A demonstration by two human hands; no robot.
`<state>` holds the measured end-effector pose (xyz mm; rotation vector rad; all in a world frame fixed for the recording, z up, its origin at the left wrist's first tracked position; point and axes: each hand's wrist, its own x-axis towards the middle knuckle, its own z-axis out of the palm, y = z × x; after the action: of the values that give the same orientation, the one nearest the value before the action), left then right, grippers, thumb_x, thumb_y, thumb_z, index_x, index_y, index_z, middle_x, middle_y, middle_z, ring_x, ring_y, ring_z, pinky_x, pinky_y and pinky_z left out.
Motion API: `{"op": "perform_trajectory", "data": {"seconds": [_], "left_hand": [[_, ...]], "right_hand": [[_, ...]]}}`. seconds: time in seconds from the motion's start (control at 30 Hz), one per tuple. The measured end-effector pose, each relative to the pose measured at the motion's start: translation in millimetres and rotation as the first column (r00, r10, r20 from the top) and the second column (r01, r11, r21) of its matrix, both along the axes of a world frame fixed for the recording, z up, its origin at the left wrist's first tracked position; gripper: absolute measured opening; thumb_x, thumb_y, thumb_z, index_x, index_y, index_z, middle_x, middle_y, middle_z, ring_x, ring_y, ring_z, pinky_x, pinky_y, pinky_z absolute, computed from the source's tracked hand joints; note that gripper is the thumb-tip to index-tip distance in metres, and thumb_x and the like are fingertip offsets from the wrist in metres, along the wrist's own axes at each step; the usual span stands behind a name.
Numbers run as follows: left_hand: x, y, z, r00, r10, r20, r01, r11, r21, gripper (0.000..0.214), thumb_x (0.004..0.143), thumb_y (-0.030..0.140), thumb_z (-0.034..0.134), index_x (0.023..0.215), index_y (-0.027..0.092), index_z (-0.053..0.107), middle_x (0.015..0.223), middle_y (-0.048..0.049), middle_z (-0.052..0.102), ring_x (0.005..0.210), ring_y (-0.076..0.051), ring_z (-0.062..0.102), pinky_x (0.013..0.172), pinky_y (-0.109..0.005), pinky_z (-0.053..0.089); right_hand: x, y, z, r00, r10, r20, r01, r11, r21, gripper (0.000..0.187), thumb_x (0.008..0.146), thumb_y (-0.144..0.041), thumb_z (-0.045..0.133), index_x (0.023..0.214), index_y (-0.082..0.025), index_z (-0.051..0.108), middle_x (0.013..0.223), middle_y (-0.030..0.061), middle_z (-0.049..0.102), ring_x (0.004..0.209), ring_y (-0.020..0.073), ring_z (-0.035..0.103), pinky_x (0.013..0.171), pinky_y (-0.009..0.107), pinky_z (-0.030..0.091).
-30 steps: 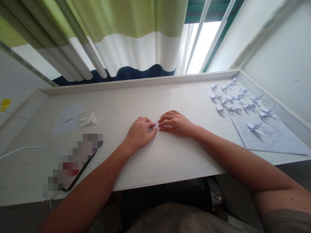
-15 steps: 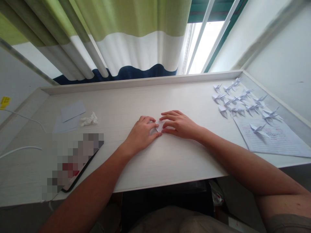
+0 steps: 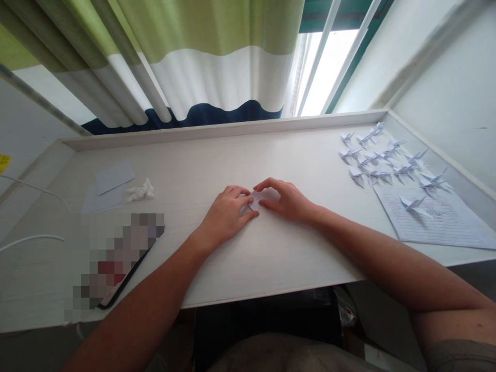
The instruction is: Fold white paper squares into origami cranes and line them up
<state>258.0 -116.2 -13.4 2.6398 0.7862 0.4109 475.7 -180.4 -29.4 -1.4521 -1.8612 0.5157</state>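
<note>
Stretching across the view, the white surface (image 3: 271, 258) is carrying everything, with a striped curtain (image 3: 194, 62) hanging behind it. Lying at the right edge is a lined sheet (image 3: 437, 222), one paper crane (image 3: 413, 202) sitting on it, and a flock of paper cranes (image 3: 383, 160) is standing just beyond. Sitting at the left are blank paper slips (image 3: 110, 183) and a crumpled tissue (image 3: 141, 191). The left hand (image 3: 227, 214) is pressing down, fingers curled, and the right hand (image 3: 284, 199) is arching over, both pinching a small white folded paper (image 3: 256, 199) lying mid-surface between their fingertips.
</note>
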Motion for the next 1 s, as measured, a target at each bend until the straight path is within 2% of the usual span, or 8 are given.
{"op": "perform_trajectory", "data": {"seconds": [0.1,0.3,0.47,0.6,0.63,0.8,0.9,1.0], "left_hand": [[0.3,-0.7,1.2,1.0,0.003,0.001,-0.003,1.0,-0.006,0.023,0.095,0.033,0.076,0.114,0.02,0.08,0.129,-0.0104,0.073,0.128,-0.032,0.062,0.113,-0.05,0.051],[1.4,-4.6,5.9,0.996,0.092,0.011,-0.091,0.993,-0.074,0.033,0.091,0.03,0.08,0.122,0.019,0.074,0.124,-0.0092,0.076,0.119,-0.03,0.068,0.106,-0.048,0.055],[0.3,-4.8,6.0,0.998,0.043,-0.037,-0.043,0.999,0.004,0.036,0.096,0.035,0.076,0.129,0.022,0.074,0.132,-0.0091,0.074,0.126,-0.031,0.065,0.111,-0.049,0.052],[-1.1,-5.0,3.8,0.997,0.016,-0.076,-0.011,0.998,0.068,0.034,0.099,0.037,0.071,0.129,0.023,0.075,0.133,-0.0088,0.074,0.126,-0.031,0.064,0.11,-0.049,0.053],[-1.3,-5.2,3.3,0.997,0.01,-0.08,-0.004,0.997,0.078,0.034,0.1,0.037,0.07,0.13,0.023,0.075,0.133,-0.0091,0.073,0.126,-0.031,0.064,0.11,-0.05,0.053],[-2.0,-5.8,0.4,0.998,-0.035,-0.057,0.04,0.995,0.087,0.034,0.101,0.034,0.068,0.132,0.022,0.073,0.132,-0.0113,0.072,0.126,-0.031,0.062,0.108,-0.049,0.053],[-1.6,-6.2,-1.0,0.998,-0.06,-0.031,0.063,0.99,0.125,0.03,0.101,0.032,0.066,0.129,0.024,0.075,0.132,-0.0107,0.072,0.129,-0.032,0.059,0.108,-0.05,0.052],[-0.6,-8.2,-0.6,0.996,-0.076,-0.048,0.082,0.987,0.141,0.03,0.103,0.028,0.062,0.131,0.024,0.073,0.131,-0.0097,0.075,0.133,-0.033,0.06,0.11,-0.051,0.05]], "right_hand": [[-2.1,-1.2,0.7,0.999,0.0,-0.052,-0.003,0.999,-0.044,0.02,0.088,-0.015,0.067,0.106,-0.023,0.071,0.11,0.0043,0.081,0.099,0.0219,0.076,0.089,0.037,0.058],[-3.3,-3.2,3.8,0.998,0.047,-0.05,-0.05,0.997,-0.059,0.019,0.09,-0.013,0.066,0.106,-0.023,0.073,0.108,0.0036,0.081,0.099,0.0206,0.075,0.09,0.036,0.057],[1.9,-2.2,4.5,1.0,0.018,0.0,-0.018,0.999,-0.04,0.022,0.087,-0.012,0.071,0.106,-0.021,0.074,0.106,0.005,0.08,0.096,0.0214,0.074,0.087,0.034,0.056],[9.7,0.4,2.7,0.995,0.041,0.092,-0.041,0.999,0.001,0.007,0.091,-0.021,0.073,0.094,-0.02,0.079,0.1,0.0079,0.077,0.093,0.0227,0.07,0.085,0.036,0.055],[11.1,1.2,2.0,0.994,0.041,0.102,-0.043,0.999,0.011,0.009,0.093,-0.023,0.072,0.09,-0.02,0.079,0.098,0.0081,0.076,0.093,0.0234,0.07,0.086,0.037,0.055],[8.5,5.1,-2.4,0.997,-0.052,0.065,0.052,0.999,-0.001,0.01,0.088,-0.02,0.072,0.08,-0.021,0.077,0.096,0.0076,0.074,0.095,0.025,0.067,0.091,0.041,0.053],[3.9,7.2,-4.6,0.99,-0.137,0.023,0.138,0.99,-0.022,0.009,0.085,-0.017,0.071,0.08,-0.022,0.078,0.099,0.0077,0.073,0.098,0.0255,0.066,0.092,0.041,0.053],[3.2,8.5,-5.1,0.987,-0.161,-0.017,0.16,0.987,-0.033,0.012,0.083,-0.014,0.07,0.082,-0.022,0.08,0.099,0.0071,0.072,0.098,0.0249,0.067,0.093,0.04,0.053]]}}
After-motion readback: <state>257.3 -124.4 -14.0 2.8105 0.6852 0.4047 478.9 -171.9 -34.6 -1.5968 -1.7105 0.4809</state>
